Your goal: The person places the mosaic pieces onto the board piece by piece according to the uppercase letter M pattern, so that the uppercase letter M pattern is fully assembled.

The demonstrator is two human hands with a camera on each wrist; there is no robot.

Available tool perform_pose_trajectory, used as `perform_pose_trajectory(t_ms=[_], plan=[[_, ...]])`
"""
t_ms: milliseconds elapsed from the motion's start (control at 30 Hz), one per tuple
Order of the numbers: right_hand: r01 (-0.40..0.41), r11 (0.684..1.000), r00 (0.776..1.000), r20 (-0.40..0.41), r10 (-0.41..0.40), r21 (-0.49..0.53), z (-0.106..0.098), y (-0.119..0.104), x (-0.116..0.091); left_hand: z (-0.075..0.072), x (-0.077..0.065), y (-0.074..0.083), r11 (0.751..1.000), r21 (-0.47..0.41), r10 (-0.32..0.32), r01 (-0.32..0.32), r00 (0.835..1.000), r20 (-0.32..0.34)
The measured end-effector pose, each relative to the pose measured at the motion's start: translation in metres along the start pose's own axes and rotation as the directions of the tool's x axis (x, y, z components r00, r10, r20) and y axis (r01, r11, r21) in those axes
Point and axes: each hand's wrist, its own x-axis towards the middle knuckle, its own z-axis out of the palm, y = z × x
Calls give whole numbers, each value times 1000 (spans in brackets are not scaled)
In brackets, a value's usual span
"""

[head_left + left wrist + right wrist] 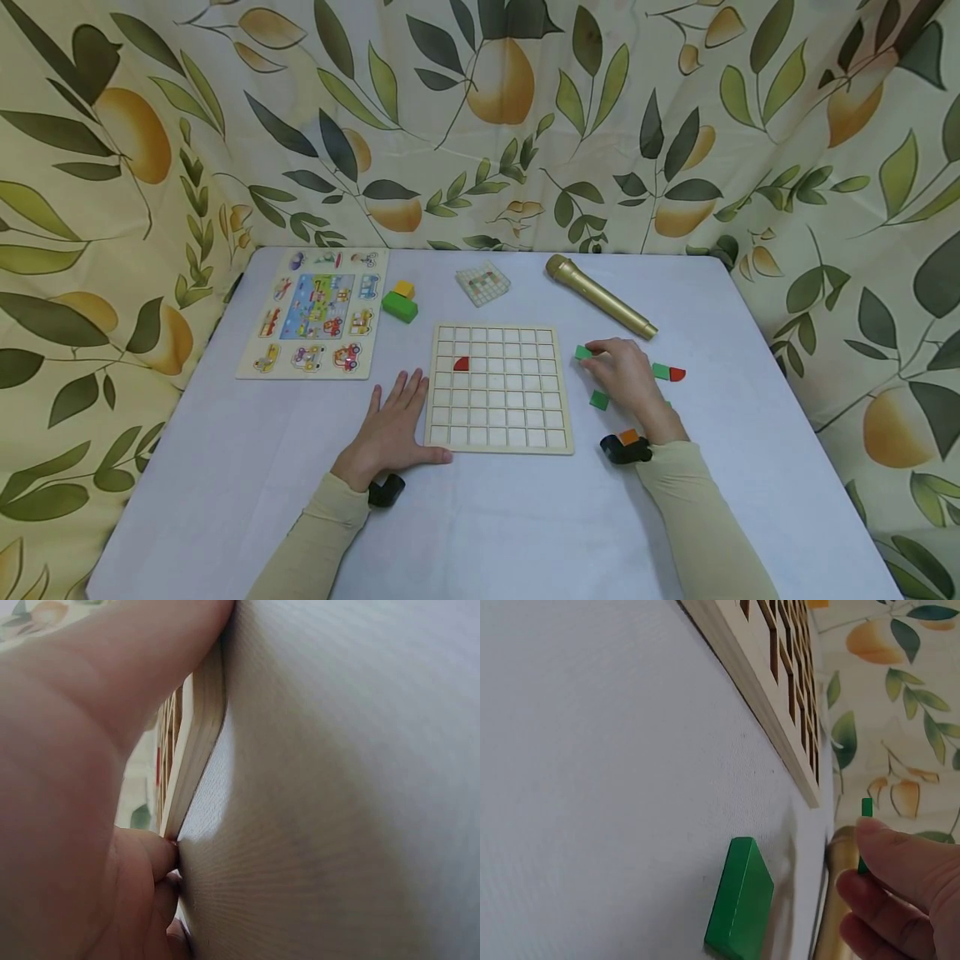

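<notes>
A wooden grid board point(566, 417) lies mid-table, with one red quarter-round tile point(461, 363) in a cell at its upper left. Along the board's left edge my left hand point(390, 429) rests with straight, spread fingers; its thumb reaches the bottom left corner. Right of the board, my right hand point(626, 377) pinches a small green tile point(866, 806) between thumb and fingers, above the cloth. Below that hand lies another green tile point(599, 400). A green tile point(661, 372) and a red quarter-round tile point(677, 375) sit beyond its far side.
A picture puzzle board point(251, 367) lies at the back left, beside a green block point(400, 307) and a yellow block point(404, 288). Behind the grid stands a small patterned card point(483, 283). A gold microphone point(600, 296) lies back right. An orange piece point(628, 437) shows by my right wrist.
</notes>
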Motion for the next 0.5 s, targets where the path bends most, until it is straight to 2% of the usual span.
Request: perform_pose_trajectory(t_ms=[500], plan=[[85,996,996,4,-85,22,11,-15,10,0,0,-1,1000,-2,3,-3,1000,1]])
